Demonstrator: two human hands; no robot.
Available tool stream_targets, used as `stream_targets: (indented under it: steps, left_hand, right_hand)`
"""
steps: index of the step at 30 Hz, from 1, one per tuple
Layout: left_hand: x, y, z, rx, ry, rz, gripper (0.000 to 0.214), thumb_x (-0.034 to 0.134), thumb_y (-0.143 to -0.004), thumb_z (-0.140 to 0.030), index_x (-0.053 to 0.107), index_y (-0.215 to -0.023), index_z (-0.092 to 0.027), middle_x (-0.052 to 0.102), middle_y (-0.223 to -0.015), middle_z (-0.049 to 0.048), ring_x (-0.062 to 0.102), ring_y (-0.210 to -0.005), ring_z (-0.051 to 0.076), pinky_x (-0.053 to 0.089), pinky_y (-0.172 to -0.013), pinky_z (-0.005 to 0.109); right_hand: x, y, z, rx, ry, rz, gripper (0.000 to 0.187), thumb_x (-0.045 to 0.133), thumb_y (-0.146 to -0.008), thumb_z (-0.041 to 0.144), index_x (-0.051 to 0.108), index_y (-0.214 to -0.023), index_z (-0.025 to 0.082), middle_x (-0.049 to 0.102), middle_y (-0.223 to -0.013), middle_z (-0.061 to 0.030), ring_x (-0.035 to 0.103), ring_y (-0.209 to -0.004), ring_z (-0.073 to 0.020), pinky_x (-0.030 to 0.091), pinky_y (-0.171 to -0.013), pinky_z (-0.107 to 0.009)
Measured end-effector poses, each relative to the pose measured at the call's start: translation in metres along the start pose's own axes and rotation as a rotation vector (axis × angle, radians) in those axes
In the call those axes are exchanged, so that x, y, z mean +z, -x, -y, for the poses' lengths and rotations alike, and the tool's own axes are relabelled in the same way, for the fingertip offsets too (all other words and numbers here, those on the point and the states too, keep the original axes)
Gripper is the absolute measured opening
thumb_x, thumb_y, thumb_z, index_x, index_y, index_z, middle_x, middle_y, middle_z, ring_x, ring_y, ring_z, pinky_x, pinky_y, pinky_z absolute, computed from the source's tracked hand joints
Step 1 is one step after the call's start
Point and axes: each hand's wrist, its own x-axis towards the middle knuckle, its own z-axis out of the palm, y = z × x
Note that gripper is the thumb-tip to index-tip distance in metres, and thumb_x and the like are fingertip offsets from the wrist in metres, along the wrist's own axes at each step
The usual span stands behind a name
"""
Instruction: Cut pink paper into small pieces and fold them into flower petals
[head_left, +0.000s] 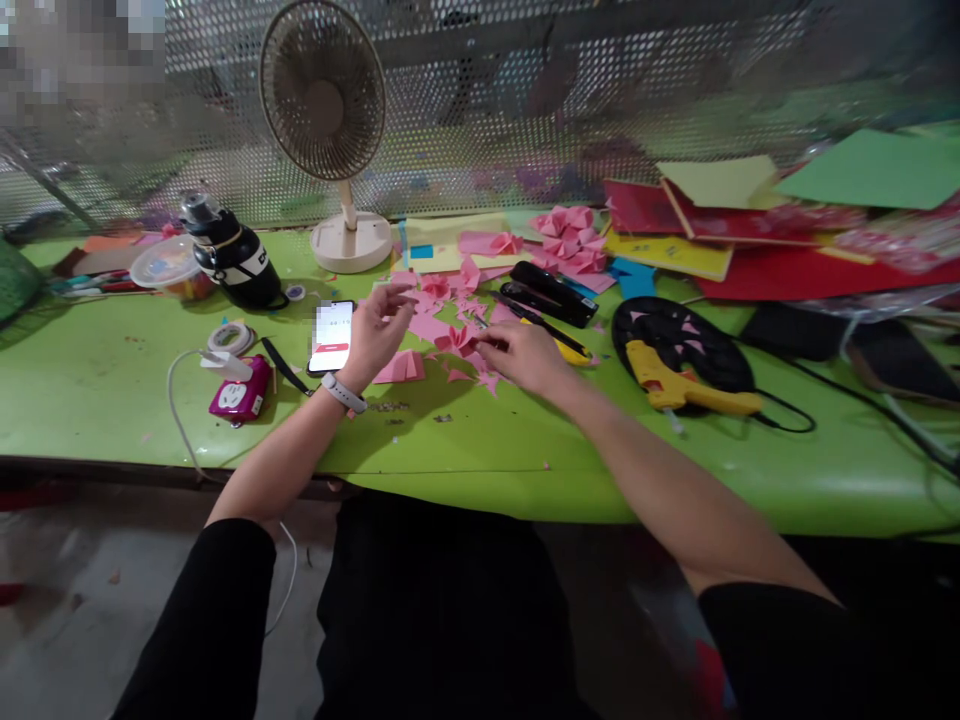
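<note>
The left hand hovers open, fingers spread and slightly curled, above a litter of pink paper scraps: thin, matt, sharp-cornered triangles and folded wedges. A pale wristband circles its wrist. Just left of it lies a phone, flat and glossy, screen lit. The right hand sits low on the surface, fingers curled, tips at a folded pink piece in the middle of the scraps; blur hides whether they pinch it. Beyond that hand lies a black, blocky stapler. To the right a yellow plastic glue gun rests on the near edge of a round black mat, its cord looping right. The surface is smooth, shiny green with a rounded near edge; it lies bare at near left and along the near middle. Stiff card sheets in red, yellow and green crowd the far right. A round-caged fan stands far, against perforated metal mesh
</note>
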Motion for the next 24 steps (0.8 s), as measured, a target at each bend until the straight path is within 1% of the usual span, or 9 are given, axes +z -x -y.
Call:
stream_targets:
  steps: [3,6,8,10,13,15,21,22,24]
  left_hand:
    - [-0.009,-0.008,0.004,-0.004,0.038,-0.096,0.021,0.057,-0.091,-0.017,0.060,-0.111,-0.016,0.072,-0.097,0.0070,0.070,-0.084,0.012,0.058,-0.071,0.023]
    - [-0.011,-0.011,0.007,-0.028,0.072,-0.129,0.019,0.058,-0.089,-0.016,0.061,-0.108,-0.016,0.070,-0.087,0.0045,0.069,-0.076,0.011,0.056,-0.066,0.022]
    - [-0.010,-0.011,0.008,-0.033,0.073,-0.126,0.017,0.059,-0.089,-0.016,0.061,-0.106,-0.016,0.069,-0.083,0.0033,0.067,-0.073,0.011,0.055,-0.064,0.022]
    - [-0.008,-0.010,0.007,-0.029,0.065,-0.124,0.016,0.060,-0.090,-0.019,0.061,-0.105,-0.017,0.068,-0.080,0.0026,0.067,-0.071,0.011,0.054,-0.063,0.022]
    - [-0.007,-0.008,0.004,-0.025,0.050,-0.127,0.015,0.060,-0.091,-0.020,0.062,-0.105,-0.017,0.067,-0.079,0.0019,0.066,-0.070,0.010,0.052,-0.064,0.021]
    - [-0.008,-0.008,0.004,-0.029,0.045,-0.133,0.014,0.059,-0.091,-0.018,0.061,-0.105,-0.016,0.066,-0.079,0.0018,0.065,-0.070,0.010,0.053,-0.064,0.021]
    - [-0.009,-0.009,0.008,-0.042,0.082,-0.167,0.010,0.060,-0.092,-0.021,0.061,-0.101,-0.017,0.064,-0.075,0.0001,0.062,-0.065,0.008,0.052,-0.060,0.019]
    - [-0.010,-0.010,0.009,-0.033,0.094,-0.178,0.008,0.060,-0.093,-0.023,0.061,-0.097,-0.017,0.063,-0.073,-0.0006,0.061,-0.063,0.008,0.050,-0.057,0.018]
    - [-0.011,-0.012,0.009,0.014,0.128,-0.230,0.017,0.059,-0.095,-0.032,0.058,-0.084,-0.018,0.058,-0.065,-0.0027,0.056,-0.055,0.007,0.044,-0.049,0.017]
  right_hand:
    - [0.003,0.000,0.004,-0.008,0.125,-0.020,0.020,0.059,-0.092,0.027,0.078,-0.095,0.020,0.075,-0.084,-0.0068,0.061,-0.056,-0.0164,0.047,-0.053,-0.031]
    - [0.002,-0.002,0.004,0.031,0.185,-0.042,0.028,0.065,-0.089,0.033,0.076,-0.112,0.020,0.076,-0.086,-0.0069,0.066,-0.065,-0.0199,0.048,-0.056,-0.031]
    - [-0.004,-0.005,0.001,0.033,0.204,-0.105,0.038,0.068,-0.086,0.034,0.073,-0.120,0.020,0.077,-0.089,-0.0076,0.068,-0.072,-0.0223,0.049,-0.061,-0.032]
    - [-0.014,-0.007,-0.005,0.026,0.194,-0.219,0.034,0.065,-0.086,0.032,0.074,-0.116,0.019,0.077,-0.091,-0.0085,0.069,-0.075,-0.0229,0.051,-0.065,-0.032]
    - [-0.029,-0.012,-0.017,0.028,0.195,-0.409,0.024,0.061,-0.087,0.029,0.077,-0.100,0.018,0.077,-0.087,-0.0093,0.070,-0.075,-0.0235,0.052,-0.069,-0.033]
    - [-0.038,-0.014,-0.027,0.036,0.209,-0.474,0.022,0.059,-0.087,0.029,0.076,-0.095,0.019,0.076,-0.083,-0.0090,0.070,-0.074,-0.0240,0.052,-0.070,-0.034]
    - [-0.044,-0.018,-0.044,0.062,0.203,-0.509,0.021,0.059,-0.086,0.030,0.075,-0.091,0.018,0.076,-0.083,-0.0101,0.070,-0.075,-0.0248,0.052,-0.071,-0.035]
    - [-0.043,-0.018,-0.044,0.065,0.206,-0.499,0.021,0.059,-0.086,0.031,0.075,-0.091,0.018,0.076,-0.082,-0.0100,0.070,-0.075,-0.0247,0.052,-0.071,-0.035]
    - [-0.042,-0.017,-0.042,0.069,0.211,-0.474,0.022,0.058,-0.086,0.032,0.075,-0.091,0.019,0.075,-0.081,-0.0095,0.069,-0.074,-0.0243,0.051,-0.069,-0.034]
